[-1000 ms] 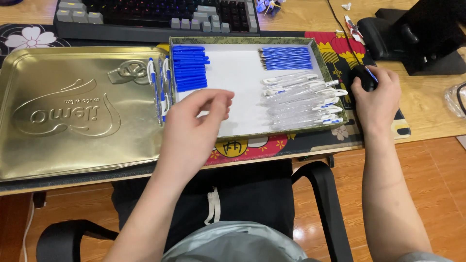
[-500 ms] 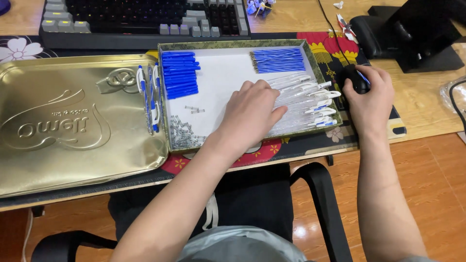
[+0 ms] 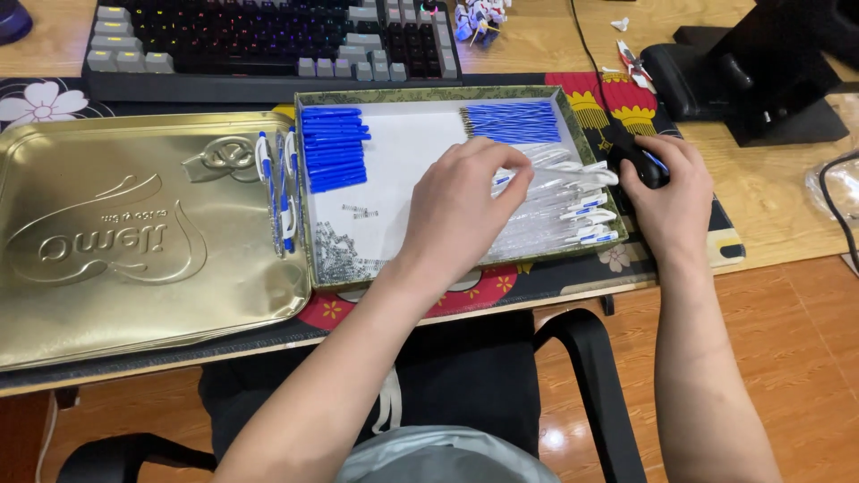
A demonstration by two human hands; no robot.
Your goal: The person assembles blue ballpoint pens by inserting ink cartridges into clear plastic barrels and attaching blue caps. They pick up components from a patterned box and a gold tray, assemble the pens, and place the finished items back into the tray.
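While the gold lid (image 3: 134, 241) lies well off to the left of my left hand (image 3: 461, 201), that hand rests inside the tray (image 3: 573, 121), fingers pinched on a clear barrel (image 3: 559, 167) at the top of the barrel pile (image 3: 555, 219) just to its right. Beyond that pile, my right hand (image 3: 671, 192) is closed over the black mouse (image 3: 640, 165). Blue caps (image 3: 333, 148) sit left of my left hand, refills (image 3: 514, 121) just above it, springs (image 3: 335, 250) below-left. Three finished pens (image 3: 277, 192) lie on the lid.
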